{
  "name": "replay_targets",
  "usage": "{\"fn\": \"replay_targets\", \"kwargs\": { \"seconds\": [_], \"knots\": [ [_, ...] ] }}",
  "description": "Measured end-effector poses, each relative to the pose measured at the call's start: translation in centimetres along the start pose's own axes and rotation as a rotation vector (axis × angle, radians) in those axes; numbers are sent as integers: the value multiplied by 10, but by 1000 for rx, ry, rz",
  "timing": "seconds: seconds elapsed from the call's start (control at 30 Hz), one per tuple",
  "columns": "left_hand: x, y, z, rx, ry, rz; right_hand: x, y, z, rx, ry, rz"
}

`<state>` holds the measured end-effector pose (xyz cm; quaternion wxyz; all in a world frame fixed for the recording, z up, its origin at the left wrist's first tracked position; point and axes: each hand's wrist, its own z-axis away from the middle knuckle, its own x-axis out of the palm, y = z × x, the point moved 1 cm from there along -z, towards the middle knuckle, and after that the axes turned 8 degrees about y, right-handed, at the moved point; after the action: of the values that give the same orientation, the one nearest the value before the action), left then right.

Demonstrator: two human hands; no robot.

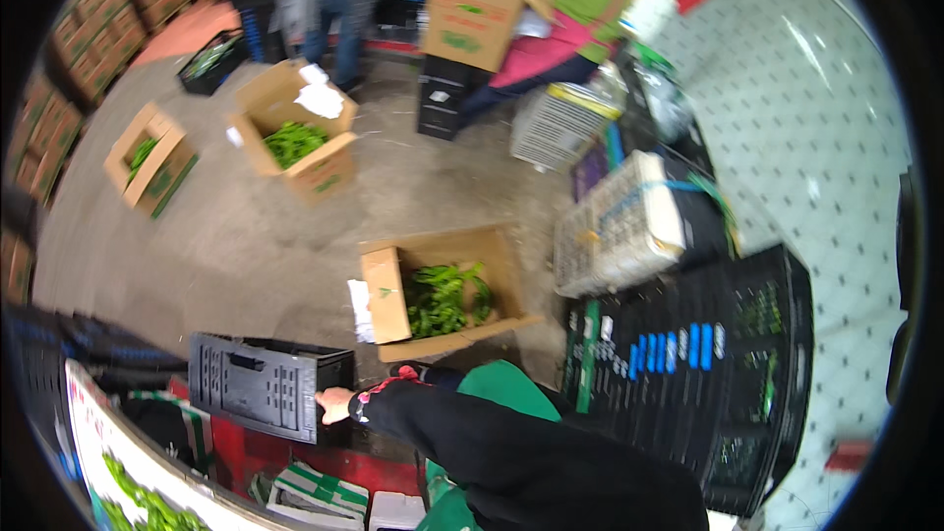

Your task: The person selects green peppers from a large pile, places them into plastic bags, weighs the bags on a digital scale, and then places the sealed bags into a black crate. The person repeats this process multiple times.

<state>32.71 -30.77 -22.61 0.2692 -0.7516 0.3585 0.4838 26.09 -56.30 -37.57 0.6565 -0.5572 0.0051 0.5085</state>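
Note:
My right hand [336,404] reaches left from a black sleeve and grips the edge of a black plastic crate [254,387]. The crate's slotted side, with a handle hole, faces up towards me; most of its inside is hidden. My left hand is out of view. Just beyond my arm, an opened cardboard box [457,343] holds green peppers [442,302]. Part of a green apron [509,387] shows beside the sleeve.
Stacked black crates [664,361] and a white plastic crate [619,228] line the right. Two more boxes, a larger one [321,177] and a smaller one [166,177], stand on the floor. A white tabletop [125,450] bears peppers. Two people work at the back.

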Motion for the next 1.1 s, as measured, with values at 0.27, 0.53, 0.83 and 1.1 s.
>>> {"fn": "replay_targets", "kwargs": {
  "seconds": [0.27,0.53,0.83,1.1],
  "knots": [
    [4,18,-25,293,77,339,-48,24,89,137,-169,-160],
    [-44,69,-22,17,-157,672,-95,123,149,-217,53,-573],
    [-88,96,68,-540,-70,606,-141,122,161,15,-463,-48],
    [-113,94,108,-747,86,395,-115,74,134,-165,-638,-20]
  ]
}}
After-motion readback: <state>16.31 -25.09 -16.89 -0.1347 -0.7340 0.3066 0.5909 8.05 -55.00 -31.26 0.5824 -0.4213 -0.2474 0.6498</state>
